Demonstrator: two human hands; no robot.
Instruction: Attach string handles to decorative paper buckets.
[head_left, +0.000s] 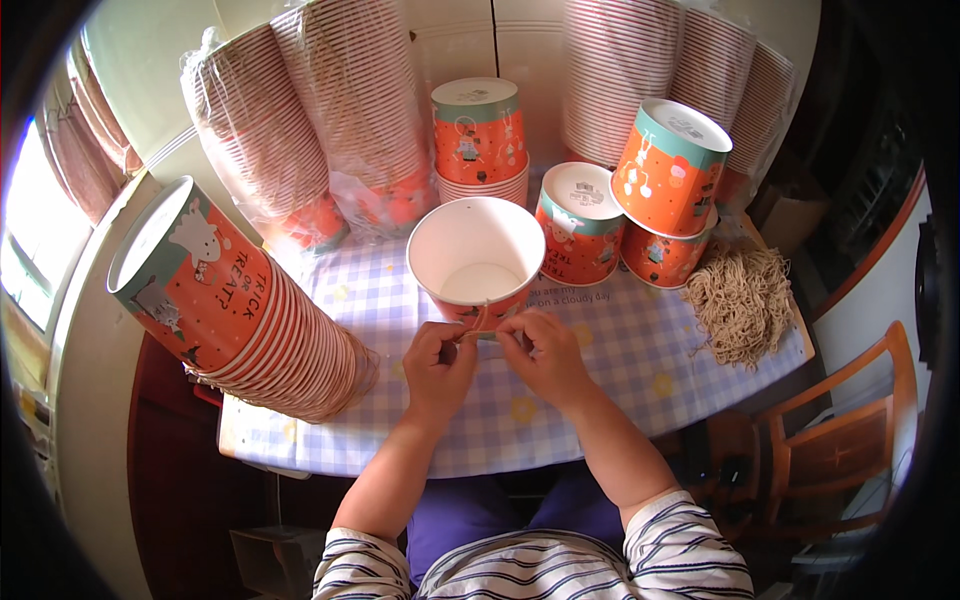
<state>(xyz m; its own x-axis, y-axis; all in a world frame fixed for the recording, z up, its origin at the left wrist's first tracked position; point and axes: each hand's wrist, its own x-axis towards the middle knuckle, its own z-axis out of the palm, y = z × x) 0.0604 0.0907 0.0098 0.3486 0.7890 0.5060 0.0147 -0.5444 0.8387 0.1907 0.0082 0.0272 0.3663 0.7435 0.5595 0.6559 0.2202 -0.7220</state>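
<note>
Left hand [440, 362], right hand [541, 352]: both pinching thin tan cord [486, 312] at near side of white-lined orange paper bucket [474, 245], middle of blue-checked, cloth-covered table [345, 435]. Step looks like tying; next likely calls for steady tension. Plastic-wrapped bucket stacks [350, 95] along back edge.

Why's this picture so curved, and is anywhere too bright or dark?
Head view: the fisheye lens bows the front edge of the tablecloth and blackens the corners; the window at left glares white; below the tablecloth is dark; left hand and right hand look fairly sharp.
</note>
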